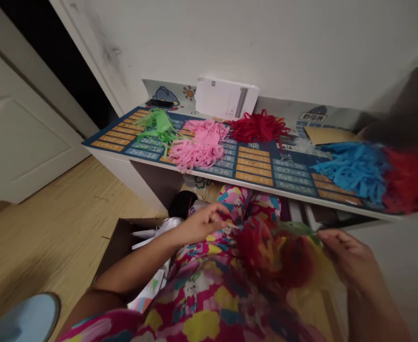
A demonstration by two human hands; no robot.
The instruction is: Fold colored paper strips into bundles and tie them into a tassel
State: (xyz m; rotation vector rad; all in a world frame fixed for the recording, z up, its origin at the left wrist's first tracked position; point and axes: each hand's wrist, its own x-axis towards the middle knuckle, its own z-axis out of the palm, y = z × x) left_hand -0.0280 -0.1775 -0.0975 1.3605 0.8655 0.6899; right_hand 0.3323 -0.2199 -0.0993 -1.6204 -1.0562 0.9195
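Over the lap, the left hand [201, 223] and right hand [351, 256] each pinch closed on an end of a blurred red-and-yellow paper bundle [276, 256] held between them, a cardboard box [118, 242] on the wood floor [52, 223] beside the left, the tuft-strewn table [287, 173] and white wall [265, 42] beyond.

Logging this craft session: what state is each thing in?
paper fringe bundle: held between both hands, blurred.
left hand: pinching one end of it.
right hand: pinching the other end.
cardboard box: open, on the floor.
pink fringe pile: loose on the desk.
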